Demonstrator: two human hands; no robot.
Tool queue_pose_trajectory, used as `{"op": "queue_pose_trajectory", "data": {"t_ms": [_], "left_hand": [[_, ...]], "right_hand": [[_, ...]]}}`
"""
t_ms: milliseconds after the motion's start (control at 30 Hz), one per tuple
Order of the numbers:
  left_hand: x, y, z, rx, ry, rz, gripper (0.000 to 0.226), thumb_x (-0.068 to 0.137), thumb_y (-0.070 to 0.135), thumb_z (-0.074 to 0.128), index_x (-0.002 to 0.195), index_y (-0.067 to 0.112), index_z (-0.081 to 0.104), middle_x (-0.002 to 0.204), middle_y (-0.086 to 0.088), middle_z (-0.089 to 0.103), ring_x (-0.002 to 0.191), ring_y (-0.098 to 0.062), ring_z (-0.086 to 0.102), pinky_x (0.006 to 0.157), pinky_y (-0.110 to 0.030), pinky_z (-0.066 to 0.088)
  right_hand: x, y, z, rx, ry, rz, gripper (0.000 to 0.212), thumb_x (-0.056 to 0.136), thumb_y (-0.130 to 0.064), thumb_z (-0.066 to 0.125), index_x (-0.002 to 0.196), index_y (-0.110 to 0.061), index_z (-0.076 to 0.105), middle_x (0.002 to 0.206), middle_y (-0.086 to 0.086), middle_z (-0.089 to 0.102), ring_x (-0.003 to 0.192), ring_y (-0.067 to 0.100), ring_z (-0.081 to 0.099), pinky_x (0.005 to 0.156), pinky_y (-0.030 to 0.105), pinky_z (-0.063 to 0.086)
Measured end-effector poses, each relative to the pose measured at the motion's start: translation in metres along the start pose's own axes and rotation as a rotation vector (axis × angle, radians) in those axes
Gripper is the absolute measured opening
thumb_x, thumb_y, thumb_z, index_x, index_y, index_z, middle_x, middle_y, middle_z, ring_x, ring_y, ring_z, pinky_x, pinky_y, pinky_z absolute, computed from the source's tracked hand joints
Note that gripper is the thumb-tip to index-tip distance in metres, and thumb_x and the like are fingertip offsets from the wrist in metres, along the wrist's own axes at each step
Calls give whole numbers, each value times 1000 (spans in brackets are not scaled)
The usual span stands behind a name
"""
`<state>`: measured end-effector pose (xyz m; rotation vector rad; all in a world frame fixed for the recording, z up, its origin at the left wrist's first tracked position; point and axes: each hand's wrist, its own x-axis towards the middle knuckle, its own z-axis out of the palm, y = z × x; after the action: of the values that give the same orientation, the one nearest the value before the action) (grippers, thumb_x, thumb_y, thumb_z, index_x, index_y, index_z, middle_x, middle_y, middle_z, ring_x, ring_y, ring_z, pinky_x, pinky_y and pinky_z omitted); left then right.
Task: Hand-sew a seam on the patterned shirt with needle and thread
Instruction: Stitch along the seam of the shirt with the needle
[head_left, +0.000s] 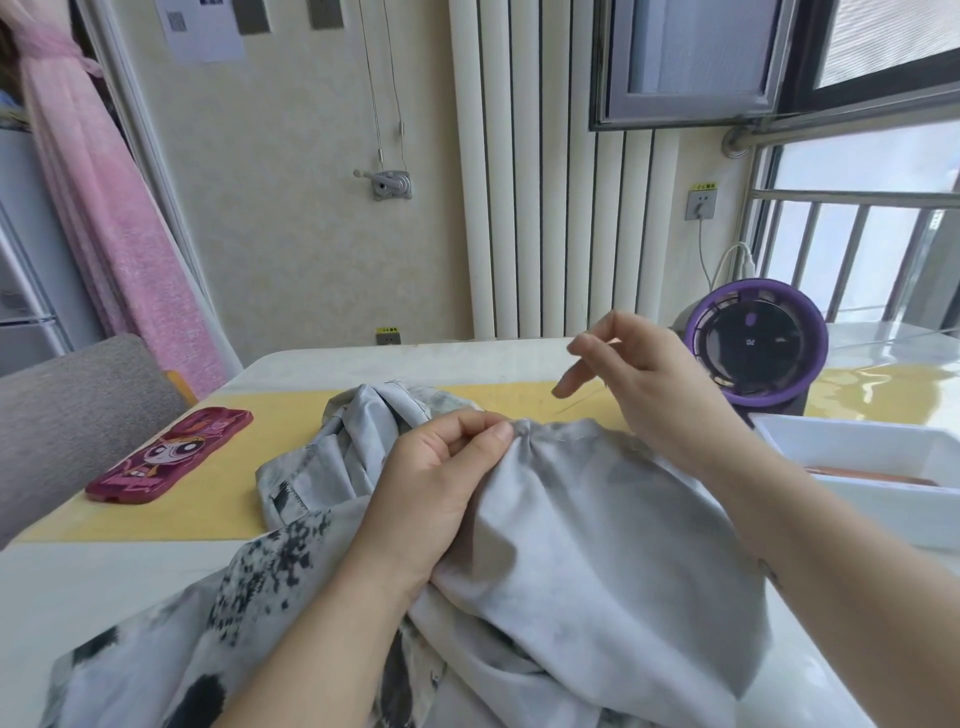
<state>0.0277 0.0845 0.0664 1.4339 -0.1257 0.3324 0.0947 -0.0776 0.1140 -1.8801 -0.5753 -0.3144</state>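
I have the left forearm (311, 639) running up from the bottom edge to the left hand (441, 467), whose thumb and curled forefinger pinch a gathered fold of the patterned shirt (571, 519). My right forearm (831, 545) comes in from the right and angles up to the right hand (654, 384), raised higher and apart from the left, thumb and forefinger tips closed on the thread (574, 404), remaining fingers loosely spread, one pointing down-left

fan (756, 345) and tray (857, 457) crowd right side
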Motion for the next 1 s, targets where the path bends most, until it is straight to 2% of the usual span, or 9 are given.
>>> {"op": "queue_pose_trajectory", "data": {"t_ms": [133,233,267,333,400,567,767,900,1000], "left_hand": [[0,1,-1,-4,3,6,10,74,25,65,74,21,74,79,-1,70,80,-14,61,81,-29,46],[1,1,-2,-3,-4,14,11,73,27,67,77,20,74,82,-5,70,84,-17,61,85,-35,45],[1,0,-2,2,-8,21,10,73,27,70,78,20,74,83,-6,70,85,-18,61,86,-36,45],[1,1,-3,6,-22,30,6,75,24,73,79,20,74,84,-6,70,85,-18,60,86,-35,45],[1,3,-5,23,-44,43,5,76,25,70,79,22,74,83,-3,70,85,-15,60,83,-31,46],[1,4,-5,287,-64,105,10,84,16,65,78,22,70,73,14,70,73,3,61,72,-10,44],[1,-1,-1,345,-71,86,14,83,11,68,77,24,69,72,15,71,73,2,63,72,-8,45],[1,-1,-2,322,-56,87,12,82,10,69,78,21,68,70,15,70,71,1,62,70,-9,46],[1,0,-3,320,-58,95,12,82,10,69,78,21,68,70,15,70,72,1,63,70,-9,46]], "right_hand": [[-8,-12,4,-88,-31,-91,20,97,-23,49,85,-8,54,74,-10,73,40,11,38,39,17,28],[-16,-19,11,-203,-67,-187,21,98,-27,46,85,-12,53,74,-10,70,56,9,51,54,22,42],[-18,-19,14,-270,-91,-210,22,97,-30,44,85,-13,52,73,-7,68,61,11,54,61,28,45],[-22,-15,18,-405,-143,-258,24,97,-34,40,87,-14,49,68,0,62,67,24,54,65,40,46],[-20,-10,18,-457,-198,-282,23,98,-33,39,88,-14,47,64,4,58,63,29,50,62,43,45],[-10,-3,5,-539,-285,-207,15,98,-30,43,86,-21,44,63,-2,55,57,20,47,57,34,37],[-7,0,-3,-620,-376,-138,17,98,-30,44,90,-19,55,77,0,62,72,23,55,66,34,43],[-7,-6,-9,-668,-459,-132,21,98,-24,44,96,-19,64,82,-8,59,78,14,52,67,22,39],[-8,-7,-7,-722,-503,-156,24,98,-21,44,105,-23,67,99,-6,62,94,15,55,81,26,43]]}}
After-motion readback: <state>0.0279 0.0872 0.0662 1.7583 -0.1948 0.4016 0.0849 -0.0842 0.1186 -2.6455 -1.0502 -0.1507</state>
